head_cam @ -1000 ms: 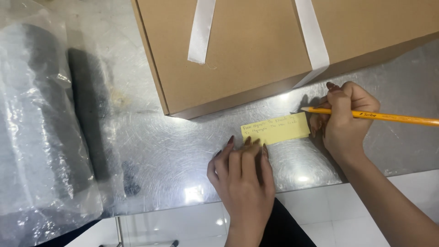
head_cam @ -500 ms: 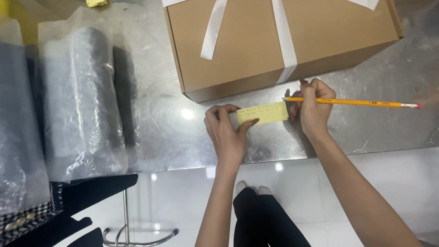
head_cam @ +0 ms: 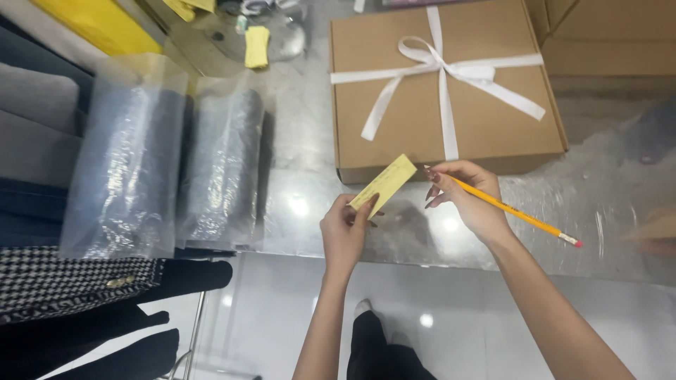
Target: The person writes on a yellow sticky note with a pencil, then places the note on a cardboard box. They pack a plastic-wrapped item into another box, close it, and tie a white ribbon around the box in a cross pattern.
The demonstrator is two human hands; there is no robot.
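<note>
The left hand (head_cam: 343, 232) pinches a small yellow paper note (head_cam: 384, 185), lifted up just in front of the flat brown cardboard box (head_cam: 486, 127) tied with white ribbon (head_cam: 442, 70). The right hand (head_cam: 470, 197) grips a long yellow pencil (head_cam: 517, 212), close beside the note. The box sits on the shiny grey table (head_cam: 605, 218).

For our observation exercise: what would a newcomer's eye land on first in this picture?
Probably the yellow slip lifted in the left hand at centre, with the right hand beside it holding a yellow pencil. Just behind sits a brown box tied with a white ribbon.
</note>
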